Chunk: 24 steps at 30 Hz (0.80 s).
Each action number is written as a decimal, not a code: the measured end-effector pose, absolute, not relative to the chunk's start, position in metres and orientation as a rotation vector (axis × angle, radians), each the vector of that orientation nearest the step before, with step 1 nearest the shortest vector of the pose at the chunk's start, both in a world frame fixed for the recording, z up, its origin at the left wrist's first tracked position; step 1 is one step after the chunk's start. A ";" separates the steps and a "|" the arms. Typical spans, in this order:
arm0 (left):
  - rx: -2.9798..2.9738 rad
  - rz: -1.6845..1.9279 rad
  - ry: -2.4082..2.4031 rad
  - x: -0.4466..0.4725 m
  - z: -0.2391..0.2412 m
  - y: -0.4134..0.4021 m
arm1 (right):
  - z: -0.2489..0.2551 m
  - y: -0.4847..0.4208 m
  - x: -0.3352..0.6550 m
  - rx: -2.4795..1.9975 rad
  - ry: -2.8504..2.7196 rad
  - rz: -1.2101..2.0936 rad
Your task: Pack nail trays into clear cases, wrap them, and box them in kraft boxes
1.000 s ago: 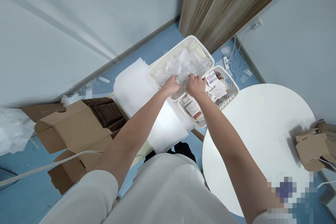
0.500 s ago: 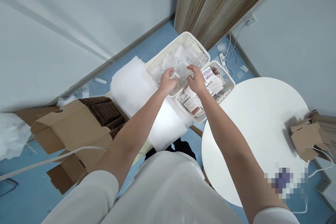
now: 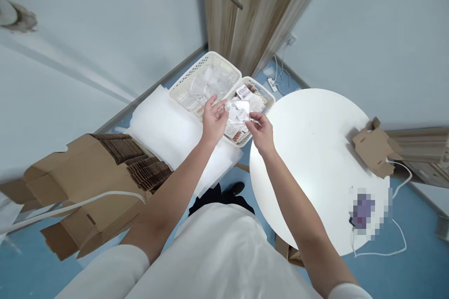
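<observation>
Between my two hands is a small clear plastic box (image 3: 239, 112), held above the smaller basket. My left hand (image 3: 214, 124) grips its left edge, while the fingers of my right hand (image 3: 261, 133) pinch its right side. Behind my left hand, a larger white basket (image 3: 178, 88) holds several more clear plastic packages (image 3: 212, 80). Beneath the held box, the second white basket (image 3: 271, 99) contains printed cards (image 3: 257, 103), some with pictures of nails on them. Part of that basket is hidden by my hands and the box.
White foam sheeting (image 3: 164, 126) lies under and left of the baskets. A large cardboard carton (image 3: 91, 182) with stacked brown cardboard stands at left. On the right, a round white table (image 3: 305, 149) bears a small open cardboard box (image 3: 374, 147) and a blurred purple thing (image 3: 363, 210).
My hands have come out of the larger basket with the clear plastic box and moved over the card basket. The camera view has turned, shifting the table and baskets leftward.
</observation>
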<state>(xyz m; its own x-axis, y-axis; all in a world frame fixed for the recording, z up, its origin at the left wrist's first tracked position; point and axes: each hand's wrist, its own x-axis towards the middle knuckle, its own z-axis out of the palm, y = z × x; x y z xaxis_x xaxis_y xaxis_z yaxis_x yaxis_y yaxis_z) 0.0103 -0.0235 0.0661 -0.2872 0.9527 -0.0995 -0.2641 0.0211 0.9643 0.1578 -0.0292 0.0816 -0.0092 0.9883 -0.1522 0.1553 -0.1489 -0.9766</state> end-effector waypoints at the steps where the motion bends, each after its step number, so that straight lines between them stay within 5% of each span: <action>1: 0.815 1.463 1.231 0.023 0.072 -0.037 | 0.090 -0.045 0.174 -1.444 -1.221 1.270; 12: 0.866 0.923 1.119 0.164 0.086 -0.185 | 0.103 -0.235 0.332 -1.483 -0.806 1.412; 24: 1.403 0.468 0.770 0.248 0.081 -0.261 | 0.097 -0.367 0.403 -1.491 -0.447 1.102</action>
<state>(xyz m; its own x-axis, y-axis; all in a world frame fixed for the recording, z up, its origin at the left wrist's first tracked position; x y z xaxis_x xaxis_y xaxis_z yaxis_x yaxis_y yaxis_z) 0.2481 -0.2613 0.0813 0.6799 0.7054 -0.2006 0.1468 0.1372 0.9796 0.4028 -0.3670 0.0968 0.4830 0.7889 -0.3798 -0.3017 -0.2573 -0.9180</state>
